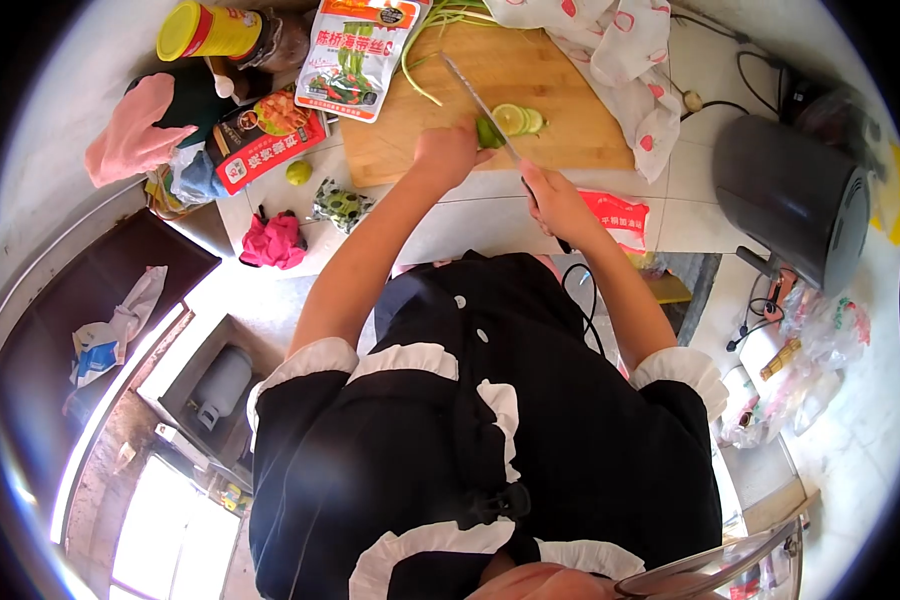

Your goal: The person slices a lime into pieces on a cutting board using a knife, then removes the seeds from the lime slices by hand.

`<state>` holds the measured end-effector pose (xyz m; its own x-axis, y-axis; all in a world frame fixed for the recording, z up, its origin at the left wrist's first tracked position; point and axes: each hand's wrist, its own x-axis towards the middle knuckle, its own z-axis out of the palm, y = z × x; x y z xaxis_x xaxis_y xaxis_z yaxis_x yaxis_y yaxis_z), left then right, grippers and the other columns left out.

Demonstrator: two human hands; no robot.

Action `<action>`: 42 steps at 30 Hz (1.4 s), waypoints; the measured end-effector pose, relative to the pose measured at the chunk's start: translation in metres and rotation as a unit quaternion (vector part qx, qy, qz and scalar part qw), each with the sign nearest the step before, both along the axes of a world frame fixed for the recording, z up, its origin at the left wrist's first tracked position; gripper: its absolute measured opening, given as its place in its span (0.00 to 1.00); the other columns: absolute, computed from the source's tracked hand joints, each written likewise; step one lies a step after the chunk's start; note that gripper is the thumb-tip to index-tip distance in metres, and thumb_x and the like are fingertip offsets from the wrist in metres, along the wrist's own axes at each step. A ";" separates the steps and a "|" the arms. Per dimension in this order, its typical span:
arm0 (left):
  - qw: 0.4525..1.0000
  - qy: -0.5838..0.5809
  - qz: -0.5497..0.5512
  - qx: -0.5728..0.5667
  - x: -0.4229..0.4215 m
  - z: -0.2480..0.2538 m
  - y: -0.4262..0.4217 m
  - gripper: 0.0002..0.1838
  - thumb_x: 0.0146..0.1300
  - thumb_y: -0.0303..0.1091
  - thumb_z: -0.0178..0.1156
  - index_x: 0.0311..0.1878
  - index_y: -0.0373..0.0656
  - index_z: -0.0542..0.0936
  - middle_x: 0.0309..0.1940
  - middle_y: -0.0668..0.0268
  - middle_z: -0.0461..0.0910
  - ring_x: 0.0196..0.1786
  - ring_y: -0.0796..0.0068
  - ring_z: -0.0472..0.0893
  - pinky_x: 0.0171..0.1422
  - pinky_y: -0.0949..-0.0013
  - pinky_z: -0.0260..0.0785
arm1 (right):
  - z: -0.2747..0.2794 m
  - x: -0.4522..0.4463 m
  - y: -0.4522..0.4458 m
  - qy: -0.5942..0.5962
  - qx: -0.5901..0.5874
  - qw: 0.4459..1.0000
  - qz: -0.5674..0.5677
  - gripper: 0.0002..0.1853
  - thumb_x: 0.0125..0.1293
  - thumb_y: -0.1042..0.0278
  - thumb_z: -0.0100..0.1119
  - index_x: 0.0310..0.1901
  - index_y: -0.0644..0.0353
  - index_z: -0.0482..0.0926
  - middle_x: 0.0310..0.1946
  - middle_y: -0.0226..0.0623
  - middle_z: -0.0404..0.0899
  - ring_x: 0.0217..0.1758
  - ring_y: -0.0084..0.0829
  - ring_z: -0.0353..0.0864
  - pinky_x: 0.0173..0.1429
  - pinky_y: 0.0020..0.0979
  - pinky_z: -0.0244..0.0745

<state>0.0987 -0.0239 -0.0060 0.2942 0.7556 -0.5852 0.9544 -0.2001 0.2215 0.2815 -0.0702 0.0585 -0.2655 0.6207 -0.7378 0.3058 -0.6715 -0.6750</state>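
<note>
My left hand [448,153] is closed on a green lime [488,133], holding it down on the wooden cutting board [410,130]. My right hand [562,208] grips the dark handle of a knife [478,100]. Its long blade slants up and to the left across the board, right beside the lime. On the blade's other side lie several pale green lime slices [515,120], partly overlapping. Whether the edge is inside the lime at this moment I cannot tell.
A white and red food packet [355,55] and green stalks [420,75] overlap the board's far left. A white cloth with red prints [625,70] covers its right corner. A whole lime [299,173] and a pink cloth [273,240] lie left; a dark appliance [785,195] stands right.
</note>
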 end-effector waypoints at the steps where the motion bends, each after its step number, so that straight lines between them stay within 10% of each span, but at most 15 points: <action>1: 1.000 -0.006 0.005 0.000 0.000 0.001 0.000 0.30 0.60 0.60 0.53 0.45 0.37 0.70 0.29 0.57 0.81 0.32 0.57 0.83 0.33 0.59 0.75 | -0.002 0.003 -0.005 -0.001 0.004 1.000 0.000 0.27 0.71 0.42 0.37 0.23 0.58 0.64 0.11 0.27 0.60 0.09 0.20 0.58 0.14 0.24 0.55; 9: 1.000 -0.001 0.017 0.017 0.003 0.000 -0.007 0.29 0.60 0.61 0.52 0.45 0.40 0.70 0.29 0.60 0.82 0.30 0.61 0.83 0.30 0.62 0.75 | -0.003 0.022 -0.053 -0.018 -0.020 1.000 -0.008 0.29 0.71 0.43 0.37 0.25 0.63 0.69 0.13 0.30 0.64 0.17 0.23 0.65 0.24 0.28 0.61; 21: 0.998 0.000 0.066 0.020 0.003 0.006 -0.011 0.30 0.59 0.61 0.53 0.46 0.40 0.71 0.33 0.59 0.82 0.34 0.62 0.83 0.33 0.61 0.75 | -0.004 0.007 -0.005 0.048 -0.048 0.998 0.000 0.30 0.68 0.36 0.37 0.24 0.58 0.65 0.10 0.30 0.61 0.08 0.22 0.59 0.13 0.26 0.56; 42: 0.925 -0.294 0.213 0.114 -0.017 -0.003 -0.045 0.21 0.61 0.40 0.56 0.52 0.39 0.67 0.47 0.51 0.71 0.43 0.48 0.79 0.42 0.54 0.74 | 0.004 -0.035 -0.029 -0.019 -0.041 0.996 -0.077 0.29 0.69 0.36 0.35 0.26 0.56 0.64 0.08 0.25 0.57 0.07 0.20 0.55 0.13 0.24 0.53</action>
<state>0.0816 -0.0691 -0.0095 0.1591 0.9602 -0.2296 0.6852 0.0600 0.7259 0.2469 -0.0991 0.0630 -0.1421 0.5899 -0.7949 0.2186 -0.7645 -0.6065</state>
